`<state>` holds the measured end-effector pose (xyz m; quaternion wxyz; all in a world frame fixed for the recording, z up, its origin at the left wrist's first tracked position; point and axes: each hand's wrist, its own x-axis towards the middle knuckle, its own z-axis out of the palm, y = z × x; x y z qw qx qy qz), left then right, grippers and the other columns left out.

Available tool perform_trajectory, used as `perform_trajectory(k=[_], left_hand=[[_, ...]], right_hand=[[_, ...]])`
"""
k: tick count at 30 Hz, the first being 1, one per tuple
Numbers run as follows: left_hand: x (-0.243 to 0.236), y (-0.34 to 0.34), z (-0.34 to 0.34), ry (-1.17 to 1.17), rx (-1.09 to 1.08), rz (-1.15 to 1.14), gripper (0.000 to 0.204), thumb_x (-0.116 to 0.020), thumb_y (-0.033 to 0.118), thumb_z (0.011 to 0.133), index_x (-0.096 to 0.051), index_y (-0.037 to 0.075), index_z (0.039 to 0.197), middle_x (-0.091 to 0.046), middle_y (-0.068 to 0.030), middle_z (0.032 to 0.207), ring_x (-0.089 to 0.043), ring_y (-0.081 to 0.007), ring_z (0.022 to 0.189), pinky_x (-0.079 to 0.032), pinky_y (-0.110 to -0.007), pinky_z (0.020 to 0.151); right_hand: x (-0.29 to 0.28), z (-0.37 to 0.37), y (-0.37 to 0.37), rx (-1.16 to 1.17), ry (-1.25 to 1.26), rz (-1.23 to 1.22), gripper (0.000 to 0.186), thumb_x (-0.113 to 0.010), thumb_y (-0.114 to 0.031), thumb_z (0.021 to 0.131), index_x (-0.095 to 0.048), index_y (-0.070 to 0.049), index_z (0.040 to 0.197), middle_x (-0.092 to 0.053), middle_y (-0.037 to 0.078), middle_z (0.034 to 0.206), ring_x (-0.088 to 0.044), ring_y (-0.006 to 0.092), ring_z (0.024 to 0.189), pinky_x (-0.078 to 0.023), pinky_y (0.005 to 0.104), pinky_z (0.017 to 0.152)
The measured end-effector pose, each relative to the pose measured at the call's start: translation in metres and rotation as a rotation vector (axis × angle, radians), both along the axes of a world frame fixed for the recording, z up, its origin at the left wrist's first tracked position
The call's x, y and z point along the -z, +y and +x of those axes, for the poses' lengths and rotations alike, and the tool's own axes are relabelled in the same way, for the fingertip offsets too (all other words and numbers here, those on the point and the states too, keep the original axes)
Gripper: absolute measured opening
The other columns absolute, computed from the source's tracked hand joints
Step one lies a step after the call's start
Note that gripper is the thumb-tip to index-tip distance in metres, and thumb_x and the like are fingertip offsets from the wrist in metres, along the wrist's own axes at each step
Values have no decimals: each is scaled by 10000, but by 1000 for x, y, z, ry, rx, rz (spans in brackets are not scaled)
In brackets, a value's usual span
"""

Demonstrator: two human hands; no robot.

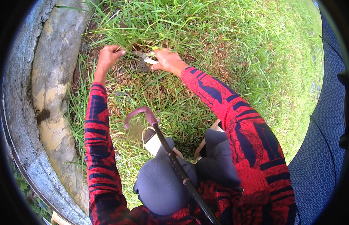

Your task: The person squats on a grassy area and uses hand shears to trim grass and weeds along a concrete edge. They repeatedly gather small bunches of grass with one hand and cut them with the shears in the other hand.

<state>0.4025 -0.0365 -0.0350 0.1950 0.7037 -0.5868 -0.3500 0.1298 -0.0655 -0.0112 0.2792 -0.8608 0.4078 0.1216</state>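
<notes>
My right hand (167, 60) is wrapped round a pair of pruning shears (150, 60) with pale handles. Their metal blades point left, toward my other hand, low over the cut and dry grass. A bit of yellow shows at the top of the grip. To the left, my left hand (109, 58) is closed in a pinch at the edge of a tuft of long green grass (131, 35). Thin grass blades seem to run between its fingertips, though they are small here. A short gap separates the shear tips from the left fingers.
A cracked concrete ledge (56, 101) runs along the left side. An umbrella shaft (178, 167) with a pink hooked handle (142, 110) slants across my lap. Its blue patterned canopy (317, 157) fills the right edge. My bent knees (163, 187) are below, over grass.
</notes>
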Motion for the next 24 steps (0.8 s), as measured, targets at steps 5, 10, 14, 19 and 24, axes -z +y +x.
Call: perform_trajectory(k=[5,10,14,19,24], left_hand=[[-2,78,126,-295,-312,192,201,-730,211,788,-701,33,876,-661,-112,765,-621,-180,626,-499,-334,604],[-21,126,158,-775,-6,510,313,-785,228,708,-685,26,925,-661,-192,998,-645,-339,961,-506,-421,867],[-37,86,86,-791,92,407,427,-767,293,744,-664,75,1097,-596,-183,1181,-575,-311,1121,-475,-420,945],[-27,29,-35,-170,165,62,472,-701,382,807,-654,44,1133,-675,-178,932,-660,-297,844,-509,-400,832],[-3,-14,-91,-226,-84,-158,697,-727,436,767,-538,-7,1272,-675,-182,874,-652,-304,770,-516,-407,745]], right_hand=[[-3,-31,-3,31,117,-94,843,-848,-393,569,-468,-50,1239,-495,161,1226,-450,373,1222,-280,651,1018],[2,-47,1,28,231,-100,970,-870,-366,540,-381,-60,1321,-426,148,1288,-415,365,1224,-307,628,1019],[12,-48,18,45,215,-208,1085,-900,-326,489,-325,-73,1373,-433,140,1271,-426,356,1208,-318,621,1016],[19,-44,20,35,307,-205,992,-856,-341,565,-345,-43,1362,-441,162,1291,-428,354,1209,-356,550,1019],[2,-46,15,202,230,-81,751,-798,-343,598,-486,-22,1201,-501,130,1204,-441,329,1171,-379,510,952]])
